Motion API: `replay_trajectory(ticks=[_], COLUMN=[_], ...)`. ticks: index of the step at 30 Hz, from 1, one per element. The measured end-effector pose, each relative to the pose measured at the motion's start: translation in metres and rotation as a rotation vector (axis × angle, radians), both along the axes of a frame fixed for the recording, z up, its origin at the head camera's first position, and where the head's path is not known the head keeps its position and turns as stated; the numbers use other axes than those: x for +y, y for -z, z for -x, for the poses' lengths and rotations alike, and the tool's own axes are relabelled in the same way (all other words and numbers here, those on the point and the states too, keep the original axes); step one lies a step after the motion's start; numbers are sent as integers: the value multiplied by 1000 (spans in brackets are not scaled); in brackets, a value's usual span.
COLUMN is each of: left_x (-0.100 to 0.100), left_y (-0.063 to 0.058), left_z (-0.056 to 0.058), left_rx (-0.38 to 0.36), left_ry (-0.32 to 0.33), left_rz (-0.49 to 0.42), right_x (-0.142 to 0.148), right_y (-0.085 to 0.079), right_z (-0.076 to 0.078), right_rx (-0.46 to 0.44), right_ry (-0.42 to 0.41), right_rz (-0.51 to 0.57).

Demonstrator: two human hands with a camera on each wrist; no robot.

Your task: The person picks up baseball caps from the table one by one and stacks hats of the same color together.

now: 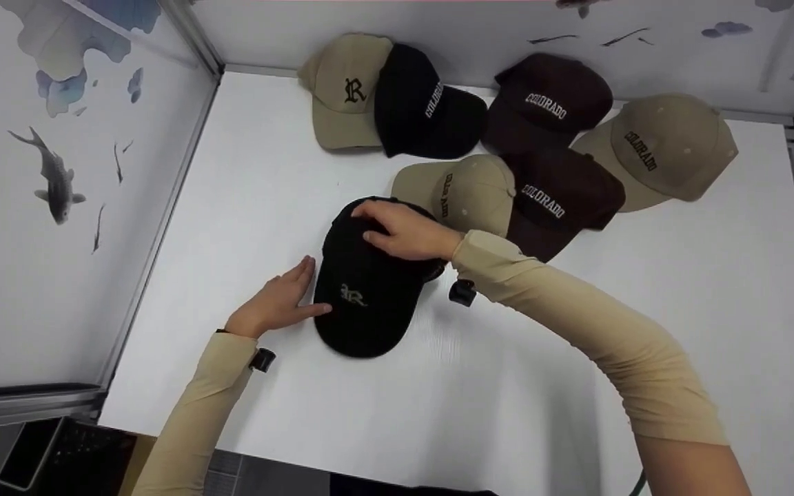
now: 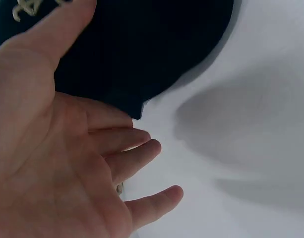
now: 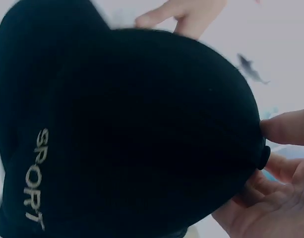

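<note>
A black baseball cap (image 1: pixel 369 303) with a pale embroidered letter on its front points its brim toward the person. My right hand (image 1: pixel 407 231) holds the top of its crown, thumb and fingers either side of the button (image 3: pixel 264 157) in the right wrist view. SPORT lettering (image 3: pixel 35 179) shows along the cap's side there. At the cap's left edge is my left hand (image 1: pixel 280 300), fingers extended. Its thumb (image 2: pixel 67 29) lies over the cap in the left wrist view, with the other fingers beside the edge. Just behind sits a beige cap (image 1: pixel 476 189), partly overlapped by the black one.
Toward the back of the white table (image 1: pixel 245 172) stand a beige cap (image 1: pixel 342 76), a black COLORADO cap (image 1: pixel 411 103), a dark maroon cap (image 1: pixel 552 93), another maroon cap (image 1: pixel 555 196) and a beige COLORADO cap (image 1: pixel 673 145). Printed panels (image 1: pixel 94 207) enclose the table's sides and back.
</note>
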State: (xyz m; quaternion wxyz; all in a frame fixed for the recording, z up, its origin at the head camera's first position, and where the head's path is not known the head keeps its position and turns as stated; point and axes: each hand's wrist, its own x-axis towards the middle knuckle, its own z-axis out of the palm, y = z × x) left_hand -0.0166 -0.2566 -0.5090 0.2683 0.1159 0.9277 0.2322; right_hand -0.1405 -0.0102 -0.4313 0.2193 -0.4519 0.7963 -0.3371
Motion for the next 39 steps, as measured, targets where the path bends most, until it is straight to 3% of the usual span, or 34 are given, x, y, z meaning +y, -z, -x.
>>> replay_trajectory(ticks=[5,8,17,26,34,39], left_x=[12,17,26,42,54,55], left_y=[3,5,10,-4,0,5], left_z=[-3,-4,-5,-12,-13,-14], left_rx=[-5,-2,-16,36,34,0], left_ry=[28,31,42,55,-32,-45], left_rz=[43,56,94,171,254,284], right_x=[3,5,11,11,11,17], right_y=[12,16,31,35,36,32], right_z=[1,-1,-2,-2,-2,1], right_rx=[150,191,232,260,255,232], right_ry=[50,57,93,116,130,111], right_rz=[-113,-168,-199,-188,-172,-142])
